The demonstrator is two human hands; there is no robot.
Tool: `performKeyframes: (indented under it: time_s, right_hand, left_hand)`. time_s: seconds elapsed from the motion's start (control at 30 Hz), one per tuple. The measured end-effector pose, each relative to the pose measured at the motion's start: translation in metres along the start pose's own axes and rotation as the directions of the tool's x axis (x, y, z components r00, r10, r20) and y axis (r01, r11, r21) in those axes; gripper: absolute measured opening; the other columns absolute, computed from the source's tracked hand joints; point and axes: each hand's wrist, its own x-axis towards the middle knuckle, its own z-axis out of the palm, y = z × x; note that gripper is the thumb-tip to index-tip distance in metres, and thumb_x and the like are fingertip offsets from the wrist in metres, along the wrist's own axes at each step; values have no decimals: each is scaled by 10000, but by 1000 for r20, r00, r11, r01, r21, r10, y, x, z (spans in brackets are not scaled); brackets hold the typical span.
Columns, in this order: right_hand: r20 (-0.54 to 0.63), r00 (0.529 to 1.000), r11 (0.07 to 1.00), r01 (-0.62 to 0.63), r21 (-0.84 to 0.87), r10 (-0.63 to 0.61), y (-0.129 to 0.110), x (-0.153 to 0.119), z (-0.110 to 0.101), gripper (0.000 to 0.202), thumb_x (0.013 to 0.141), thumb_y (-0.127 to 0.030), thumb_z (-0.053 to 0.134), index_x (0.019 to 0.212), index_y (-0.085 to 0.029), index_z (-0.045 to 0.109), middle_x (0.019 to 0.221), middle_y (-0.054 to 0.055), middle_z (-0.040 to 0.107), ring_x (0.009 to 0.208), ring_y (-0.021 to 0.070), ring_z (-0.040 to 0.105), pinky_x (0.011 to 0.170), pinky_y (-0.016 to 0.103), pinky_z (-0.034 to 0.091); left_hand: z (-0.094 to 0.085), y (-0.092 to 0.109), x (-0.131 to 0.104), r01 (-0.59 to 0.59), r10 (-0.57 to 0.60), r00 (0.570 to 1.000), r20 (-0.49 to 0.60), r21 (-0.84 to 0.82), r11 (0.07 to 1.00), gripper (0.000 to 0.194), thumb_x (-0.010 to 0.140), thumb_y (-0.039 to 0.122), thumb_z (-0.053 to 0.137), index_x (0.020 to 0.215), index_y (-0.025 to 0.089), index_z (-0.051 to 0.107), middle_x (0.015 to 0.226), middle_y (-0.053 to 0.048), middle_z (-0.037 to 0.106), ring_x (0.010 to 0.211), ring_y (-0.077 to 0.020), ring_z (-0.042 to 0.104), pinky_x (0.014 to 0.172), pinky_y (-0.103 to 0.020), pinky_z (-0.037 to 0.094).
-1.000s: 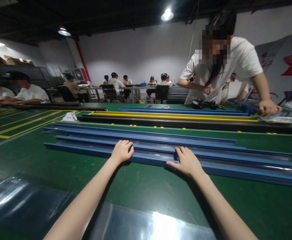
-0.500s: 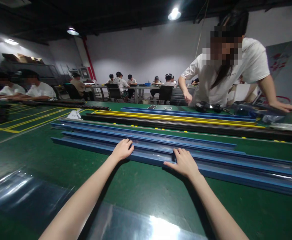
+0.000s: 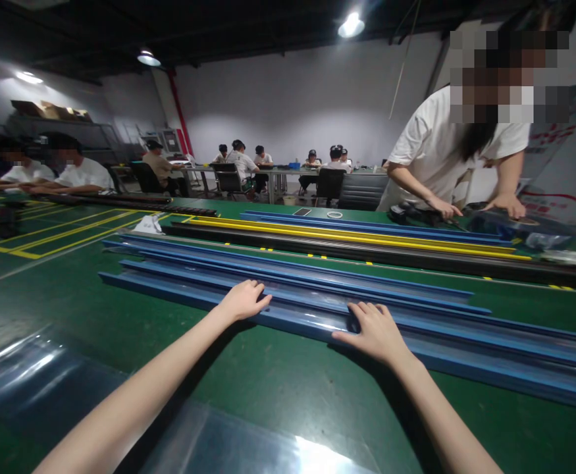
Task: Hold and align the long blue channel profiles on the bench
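Observation:
Several long blue channel-shaped profiles lie side by side across the green table [image 3: 248, 368]. Both my hands are on the nearest blue profile [image 3: 307, 322]. My left hand [image 3: 243, 300] rests over its near wall left of centre, with the fingers bent over the edge and the thumb pointing right. Further right, my right hand [image 3: 374, 329] grips the same profile, fingers over the channel and thumb along the near edge. The fingertips of both hands are partly hidden in the channels. Behind lie a yellow profile [image 3: 347, 239] and dark profiles [image 3: 317, 244].
Clear plastic film [image 3: 45, 375] lies on the table at the near left. Across the table, a person in a white shirt [image 3: 445, 138] leans over a roll of film [image 3: 519, 222]. A phone [image 3: 302, 212] and a white ring [image 3: 334, 214] lie at the far edge.
My right hand has shifted slightly right and nearer, along with the nearest profile. The person opposite has moved right and now has both hands near the roll.

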Motion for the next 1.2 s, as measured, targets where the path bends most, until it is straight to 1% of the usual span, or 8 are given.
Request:
performKeyframes:
  time_s: [0.1, 0.3, 0.47, 0.63, 0.83, 0.93, 1.03, 1.2]
  right_hand:
    - [20, 1000, 1000, -13, 25, 12, 1, 5, -10, 644, 751, -673, 365, 1125, -180, 542, 1041, 114, 616, 977, 270, 534, 878, 433, 317]
    - [55, 994, 991, -99, 85, 95, 22, 37, -34, 415, 849, -482, 342, 1032, -189, 573, 1047, 101, 611, 988, 244, 540, 813, 360, 379]
    - [105, 987, 991, -128, 39, 123, 47, 66, -23, 368, 841, -406, 377, 1051, -169, 565, 1083, 124, 587, 989, 246, 540, 795, 333, 398]
    - [158, 978, 988, -148, 45, 139, 67, 88, 1, 445, 756, -381, 505, 1152, -181, 511, 1179, 119, 550, 1072, 263, 503, 844, 356, 393]
    - [299, 919, 960, -278, 35, 256, 78, 114, 26, 575, 641, -471, 617, 1165, -265, 502, 1160, 77, 577, 1097, 287, 493, 948, 493, 284]
    - [252, 935, 967, -252, -24, 250, 77, 117, 35, 607, 618, -530, 616, 1143, -243, 515, 1138, 100, 579, 1073, 310, 496, 904, 498, 309]
    - [166, 969, 983, -178, -41, 183, 76, 114, 36, 605, 646, -594, 553, 1118, -216, 520, 1082, 108, 597, 1017, 299, 518, 818, 443, 359]
    - [-30, 996, 989, -83, -124, 80, 74, 107, 27, 598, 657, -640, 516, 1073, -211, 541, 1043, 105, 611, 977, 274, 519, 776, 377, 343]
  left_hand:
    - [-11, -5, 10, -59, 56, 992, 112, 24, 998, 424, 880, 460, 275, 837, 185, 596, 800, -65, 626, 763, -191, 596, 677, -285, 427]
    - [-24, 2, 52, -161, 164, 986, -13, 152, 975, 245, 858, 304, 372, 929, 187, 575, 961, -73, 621, 917, -200, 561, 753, -293, 420]
    - [-19, 16, 90, -215, 215, 976, 20, 161, 963, 254, 799, 303, 485, 1012, 182, 552, 1037, -92, 601, 976, -231, 549, 804, -330, 416]
    - [-8, 15, 121, -126, 118, 968, 221, 23, 992, 579, 713, 424, 600, 1218, 191, 437, 1223, -123, 516, 1118, -276, 482, 893, -369, 386]
    - [11, 4, 147, -85, 140, 879, 456, -140, 987, 750, 650, 467, 633, 1295, 225, 336, 1312, -111, 443, 1182, -266, 430, 949, -374, 351]
    - [23, 4, 151, -102, 137, 885, 445, -103, 989, 753, 630, 402, 651, 1289, 222, 334, 1294, -121, 452, 1174, -288, 428, 934, -417, 357]
    - [28, 2, 151, -137, 171, 902, 396, -112, 984, 744, 606, 451, 646, 1258, 231, 365, 1255, -103, 486, 1135, -282, 462, 908, -402, 382]
    - [13, -8, 144, -229, 232, 936, 264, -43, 972, 715, 582, 505, 641, 1202, 218, 430, 1167, -106, 534, 1051, -286, 522, 852, -362, 414]
